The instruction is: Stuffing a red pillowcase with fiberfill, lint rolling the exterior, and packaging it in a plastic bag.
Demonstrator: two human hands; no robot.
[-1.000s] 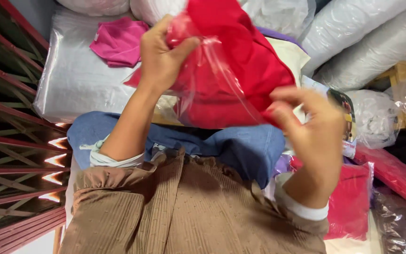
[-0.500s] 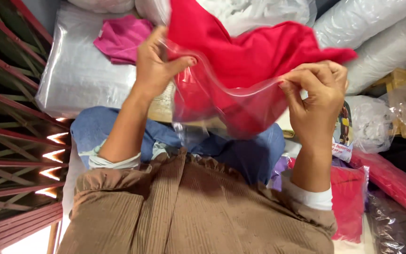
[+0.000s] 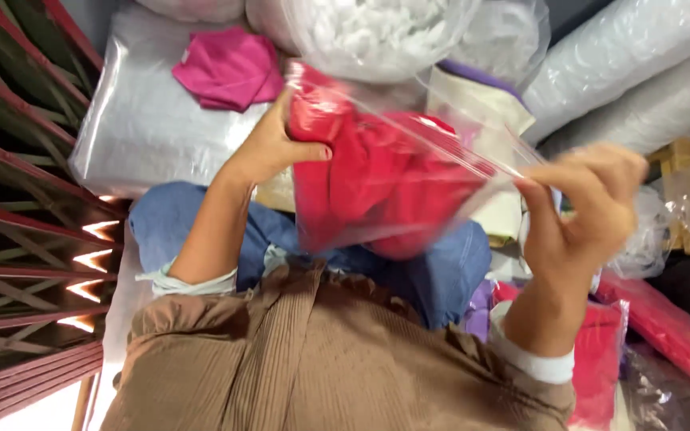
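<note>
The red garment now lies almost wholly inside the clear plastic bag, held up in front of the person's chest, above the blue-clad lap. Half a second ago much of the cloth still stood out above the bag's mouth in a loose peak; that peak is gone, and the red mass sits bunched under the film, so the bagging looks close to finished, with the mouth yet to be closed.

The left hand grips the bag's left end, thumb pressed across the plastic and cloth. The right hand has swung lower and to the right; its fingers are curled and pinch the bag's stretched right edge, though motion blur hides just how.

Farther off on the left, a pink folded cloth rests on a silvery wrapped bundle. A bag of white stuffing sits at the far side, pale wrapped rolls at far right, and another bagged red piece near right.
</note>
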